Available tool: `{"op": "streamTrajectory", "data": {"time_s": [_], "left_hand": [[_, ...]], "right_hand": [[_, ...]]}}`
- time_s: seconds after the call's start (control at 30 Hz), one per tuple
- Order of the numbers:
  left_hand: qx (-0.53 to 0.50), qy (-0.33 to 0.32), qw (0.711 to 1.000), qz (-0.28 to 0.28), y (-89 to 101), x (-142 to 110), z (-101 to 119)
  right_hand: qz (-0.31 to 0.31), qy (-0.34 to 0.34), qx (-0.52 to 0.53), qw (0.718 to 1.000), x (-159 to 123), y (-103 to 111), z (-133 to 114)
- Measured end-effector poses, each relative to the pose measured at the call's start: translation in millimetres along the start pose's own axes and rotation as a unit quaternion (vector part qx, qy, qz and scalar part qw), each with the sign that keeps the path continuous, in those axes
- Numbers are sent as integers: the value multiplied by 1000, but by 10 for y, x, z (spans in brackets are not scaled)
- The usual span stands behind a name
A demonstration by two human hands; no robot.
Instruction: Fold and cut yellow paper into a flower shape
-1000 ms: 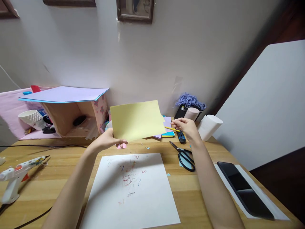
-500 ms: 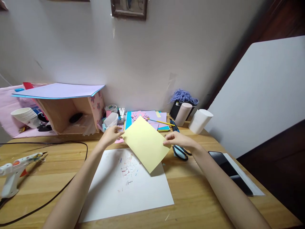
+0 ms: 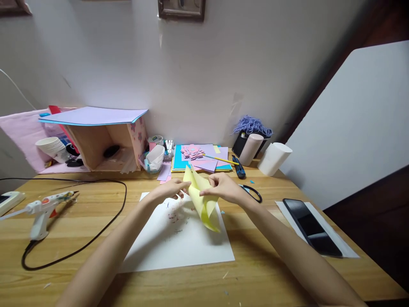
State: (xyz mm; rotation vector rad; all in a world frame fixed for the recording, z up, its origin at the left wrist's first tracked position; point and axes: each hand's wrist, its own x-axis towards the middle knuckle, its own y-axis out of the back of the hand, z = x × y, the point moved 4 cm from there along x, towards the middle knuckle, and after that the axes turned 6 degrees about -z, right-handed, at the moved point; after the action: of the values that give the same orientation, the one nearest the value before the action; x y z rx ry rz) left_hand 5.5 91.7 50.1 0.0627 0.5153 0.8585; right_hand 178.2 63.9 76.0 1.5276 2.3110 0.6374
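Both hands hold a yellow sheet of paper (image 3: 203, 204) above a white sheet (image 3: 179, 238) that lies on the wooden table (image 3: 96, 213). My left hand (image 3: 171, 189) pinches the paper's upper left part. My right hand (image 3: 222, 189) grips its right side, fingers closed. The yellow paper is bent over into a curled, folded shape, its lower end hanging close to the white sheet. The white sheet carries small coloured marks.
Black scissors (image 3: 254, 194) lie right of my right hand. A stack of coloured papers (image 3: 201, 157) with a pencil sits behind. A glue gun (image 3: 43, 209) with black cable lies at left, a phone (image 3: 311, 226) at right. Cardboard box (image 3: 102, 145), cups and rolls stand along the wall.
The yellow paper went from held up flat near the wall, to tilted over the white sheet, to bent over between both hands. My right hand left the pencil and took the paper.
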Motion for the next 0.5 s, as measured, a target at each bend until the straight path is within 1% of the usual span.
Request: {"op": "streamTrajectory", "data": {"time_s": [0.13,0.17,0.23,0.3,0.37,0.43,0.5], "left_hand": [[8,32,999,31,181,-96,-256],[0,43,998,43,209,-126,-315],[-42,64,995,64,224,-156,-427],[-79,66,992,75,184,-129,-507],[-63,46,993,85,117,-57,-539],[-24,27,996,86,37,12,-538],[8,2,997,74,-39,23,-509]], "right_hand": [[71,-10,38,997,-149,88,115],[81,-12,59,995,-196,118,152],[80,-8,109,991,-289,159,226],[65,-5,156,986,-375,175,299],[59,-23,181,981,-458,193,382],[58,-62,188,978,-546,240,480],[41,-111,176,977,-646,328,589]]}}
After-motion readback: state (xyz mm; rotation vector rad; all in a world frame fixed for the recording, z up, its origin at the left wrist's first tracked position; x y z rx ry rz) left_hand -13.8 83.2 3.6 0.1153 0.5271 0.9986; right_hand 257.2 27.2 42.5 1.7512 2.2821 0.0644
